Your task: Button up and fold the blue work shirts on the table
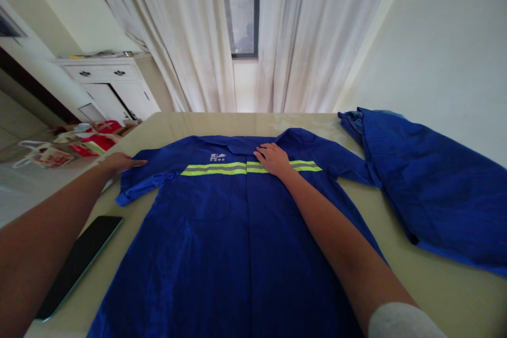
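Note:
A blue work shirt (209, 243) lies front up on the table, with a yellow-green reflective stripe (214, 169) across its chest and a small white logo beside the collar. My left hand (119, 162) is closed on the end of the left-side sleeve (158, 161), thumb on top and the other fingers hidden. Just below the collar, my right hand (274, 158) lies flat on the shirt front near the button placket, fingers stretched out. The sleeve on the right reaches a second blue garment (435, 185), which lies folded over itself.
The pale, glossy table (174, 122) spreads beneath the garments. A black-screened phone or tablet (83, 259) lies near its left edge, below my left forearm. Bags and red packages (95, 142) sit beyond on the left, before a white cabinet (106, 82). Curtains (190, 31) hang behind.

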